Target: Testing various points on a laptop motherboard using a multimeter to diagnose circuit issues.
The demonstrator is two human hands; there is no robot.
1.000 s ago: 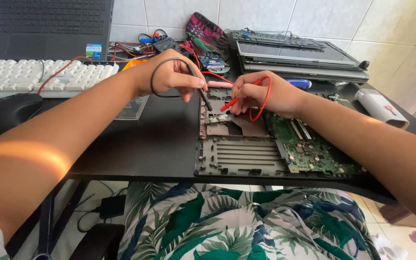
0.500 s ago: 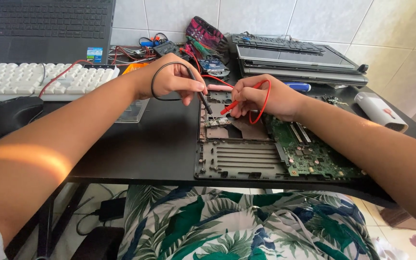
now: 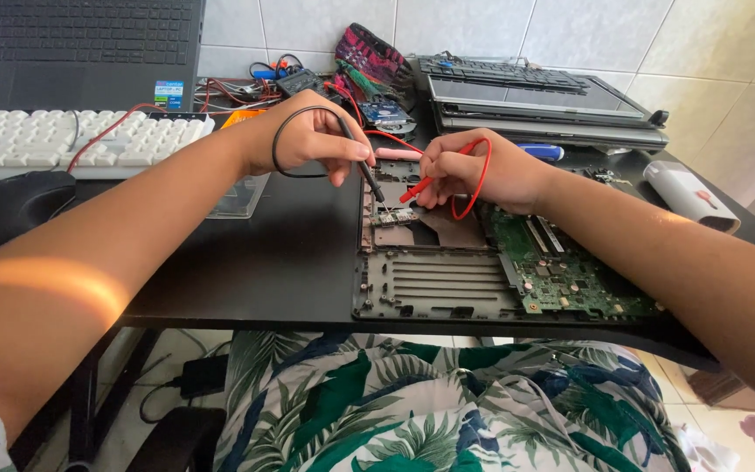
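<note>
Nearest, leaf-print cloth (image 3: pixel 447 411) lay over lap below black desk (image 3: pixel 246 262) edge. Opened laptop chassis (image 3: pixel 434 284) sat on desk, green circuit board (image 3: pixel 570 271) on its right side. Left hand (image 3: pixel 312 140) pinched black probe (image 3: pixel 367 179), tip down on small module (image 3: pixel 395 216). Right hand (image 3: pixel 474 170) was closed on red probe (image 3: pixel 414 190), tip just beside black one. Farther left: mouse (image 3: pixel 10 205), white keyboard (image 3: pixel 63 140). Farther back: stacked laptops (image 3: pixel 543 109) against tiled wall (image 3: pixel 500 31); white gadget (image 3: pixel 690 197) lay far right.
</note>
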